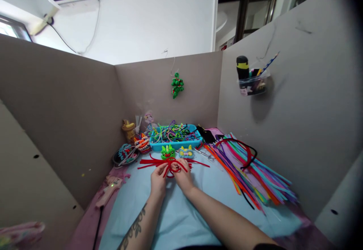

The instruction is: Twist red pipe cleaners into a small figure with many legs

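Note:
Red pipe cleaners (170,160) are bunched between my two hands near the middle of the table, their ends sticking out to the left and right and some looped in the centre. My left hand (159,175) pinches the bunch from the left. From the other side, my right hand (183,174) has its fingers closed on the looped part. Just beyond my hands sit a green pipe-cleaner figure (168,152) with a red mouth and a blue and yellow one (186,152). Fingers hide part of the red loops.
A blue basket (176,144) of pipe-cleaner scraps stands behind. Scissors (204,154) lie right of the figures. Long coloured pipe cleaners (249,166) spread across the right side. At left are a dark bowl (124,159) and a pink corded tool (109,191). Grey panels surround the table.

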A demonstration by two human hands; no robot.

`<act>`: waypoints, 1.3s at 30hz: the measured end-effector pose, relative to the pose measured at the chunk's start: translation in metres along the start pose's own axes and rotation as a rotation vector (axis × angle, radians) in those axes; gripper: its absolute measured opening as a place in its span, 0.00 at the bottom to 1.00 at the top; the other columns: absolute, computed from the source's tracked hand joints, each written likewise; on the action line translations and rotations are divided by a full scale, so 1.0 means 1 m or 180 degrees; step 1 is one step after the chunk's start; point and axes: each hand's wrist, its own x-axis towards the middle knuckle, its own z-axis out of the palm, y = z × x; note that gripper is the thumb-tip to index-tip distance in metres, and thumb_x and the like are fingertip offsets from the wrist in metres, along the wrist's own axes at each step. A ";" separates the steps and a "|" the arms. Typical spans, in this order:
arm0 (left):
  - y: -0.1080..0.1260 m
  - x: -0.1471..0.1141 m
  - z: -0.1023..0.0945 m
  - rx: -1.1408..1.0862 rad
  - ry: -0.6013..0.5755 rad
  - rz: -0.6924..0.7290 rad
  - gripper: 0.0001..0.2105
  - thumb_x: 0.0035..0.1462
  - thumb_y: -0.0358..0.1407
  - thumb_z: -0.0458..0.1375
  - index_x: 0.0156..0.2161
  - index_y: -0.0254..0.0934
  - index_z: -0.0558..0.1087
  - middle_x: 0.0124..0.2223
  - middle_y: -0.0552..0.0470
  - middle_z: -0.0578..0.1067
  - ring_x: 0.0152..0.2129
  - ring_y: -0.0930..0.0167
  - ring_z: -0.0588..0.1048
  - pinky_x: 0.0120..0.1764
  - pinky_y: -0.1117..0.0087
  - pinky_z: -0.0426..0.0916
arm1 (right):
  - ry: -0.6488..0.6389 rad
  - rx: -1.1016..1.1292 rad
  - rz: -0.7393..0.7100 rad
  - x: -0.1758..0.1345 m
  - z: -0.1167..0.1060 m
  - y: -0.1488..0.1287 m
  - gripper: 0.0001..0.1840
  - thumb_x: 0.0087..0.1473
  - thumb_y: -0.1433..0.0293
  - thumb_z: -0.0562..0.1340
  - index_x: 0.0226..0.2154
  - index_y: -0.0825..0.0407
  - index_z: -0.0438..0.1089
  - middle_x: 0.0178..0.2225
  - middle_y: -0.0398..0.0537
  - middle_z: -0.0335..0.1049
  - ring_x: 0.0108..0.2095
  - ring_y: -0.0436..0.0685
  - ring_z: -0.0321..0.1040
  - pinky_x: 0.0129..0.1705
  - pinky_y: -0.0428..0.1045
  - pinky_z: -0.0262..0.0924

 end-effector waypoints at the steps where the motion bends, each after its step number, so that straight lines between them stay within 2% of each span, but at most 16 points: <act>1: 0.000 0.000 0.000 0.0022 0.0020 -0.0002 0.17 0.34 0.39 0.67 0.33 0.32 0.76 0.34 0.45 0.78 0.32 0.66 0.75 0.40 0.67 0.66 | -0.0026 0.0123 0.0040 0.000 0.001 0.002 0.09 0.51 0.69 0.56 0.23 0.50 0.69 0.30 0.45 0.65 0.35 0.54 0.59 0.39 0.49 0.54; 5: -0.001 -0.002 0.001 0.0051 0.0039 -0.0001 0.17 0.33 0.37 0.67 0.32 0.32 0.76 0.33 0.45 0.78 0.31 0.66 0.75 0.38 0.67 0.67 | 0.0036 0.0425 0.0259 -0.001 0.007 0.011 0.08 0.49 0.68 0.58 0.22 0.51 0.68 0.32 0.45 0.63 0.34 0.54 0.60 0.37 0.48 0.56; 10: -0.005 0.000 -0.001 0.0176 0.0012 0.0066 0.14 0.36 0.37 0.66 0.32 0.32 0.76 0.33 0.45 0.78 0.32 0.67 0.75 0.39 0.68 0.67 | -0.0031 0.0328 0.0323 0.000 0.009 0.014 0.09 0.50 0.70 0.57 0.20 0.52 0.67 0.33 0.47 0.63 0.34 0.54 0.60 0.37 0.48 0.57; 15: -0.005 0.005 -0.006 0.0283 0.0156 0.0158 0.15 0.38 0.37 0.65 0.34 0.32 0.76 0.36 0.43 0.78 0.34 0.65 0.75 0.40 0.67 0.67 | -0.0123 -0.0004 0.0031 0.000 0.006 0.008 0.03 0.45 0.71 0.61 0.26 0.50 0.71 0.37 0.48 0.64 0.40 0.57 0.59 0.44 0.52 0.56; 19: -0.003 0.007 -0.007 0.0133 0.0219 0.0098 0.16 0.37 0.37 0.65 0.35 0.32 0.75 0.35 0.44 0.78 0.34 0.65 0.75 0.41 0.66 0.67 | -0.0081 -0.0151 -0.0149 0.000 0.006 0.005 0.04 0.45 0.69 0.63 0.28 0.49 0.73 0.37 0.49 0.65 0.41 0.58 0.59 0.46 0.54 0.54; 22: -0.002 0.006 -0.006 0.0078 0.0184 0.0018 0.17 0.35 0.37 0.66 0.34 0.31 0.75 0.34 0.45 0.78 0.33 0.65 0.76 0.40 0.66 0.67 | -0.0010 0.0035 0.0022 0.001 0.006 0.007 0.07 0.48 0.69 0.60 0.22 0.50 0.71 0.33 0.48 0.65 0.39 0.56 0.60 0.45 0.52 0.55; 25: 0.000 0.005 -0.004 0.0121 0.0173 -0.0043 0.16 0.34 0.37 0.67 0.32 0.31 0.75 0.32 0.45 0.78 0.30 0.67 0.76 0.38 0.68 0.67 | 0.0075 0.0499 0.0322 0.004 0.006 0.009 0.09 0.46 0.69 0.60 0.18 0.52 0.67 0.30 0.46 0.63 0.35 0.54 0.61 0.41 0.49 0.57; 29: 0.000 0.005 -0.004 0.0193 0.0042 -0.0057 0.15 0.34 0.36 0.67 0.30 0.31 0.76 0.30 0.46 0.78 0.29 0.68 0.75 0.38 0.68 0.67 | -0.0031 0.1302 0.0819 0.009 0.002 0.007 0.07 0.43 0.67 0.62 0.19 0.53 0.66 0.31 0.44 0.63 0.32 0.52 0.61 0.35 0.46 0.58; 33: 0.001 0.003 -0.002 0.0241 -0.0002 -0.0042 0.14 0.33 0.36 0.67 0.30 0.31 0.76 0.30 0.46 0.78 0.28 0.69 0.75 0.37 0.68 0.67 | -0.0026 0.1851 0.1160 0.012 0.003 0.006 0.06 0.40 0.67 0.63 0.21 0.53 0.67 0.32 0.44 0.64 0.32 0.51 0.62 0.34 0.45 0.58; 37: 0.003 0.000 0.002 0.0267 0.0030 -0.0052 0.14 0.33 0.37 0.67 0.29 0.31 0.76 0.29 0.46 0.78 0.28 0.68 0.75 0.36 0.68 0.67 | 0.0142 0.2106 0.1564 0.010 0.010 0.012 0.08 0.39 0.66 0.63 0.18 0.53 0.65 0.23 0.40 0.62 0.24 0.49 0.59 0.28 0.45 0.55; 39: 0.003 0.000 0.003 0.0263 0.0014 -0.0097 0.14 0.33 0.37 0.67 0.30 0.31 0.76 0.30 0.46 0.78 0.28 0.67 0.75 0.37 0.68 0.67 | 0.0123 0.1971 0.1534 0.010 0.011 0.017 0.10 0.40 0.64 0.62 0.17 0.52 0.65 0.20 0.40 0.61 0.23 0.49 0.58 0.27 0.46 0.54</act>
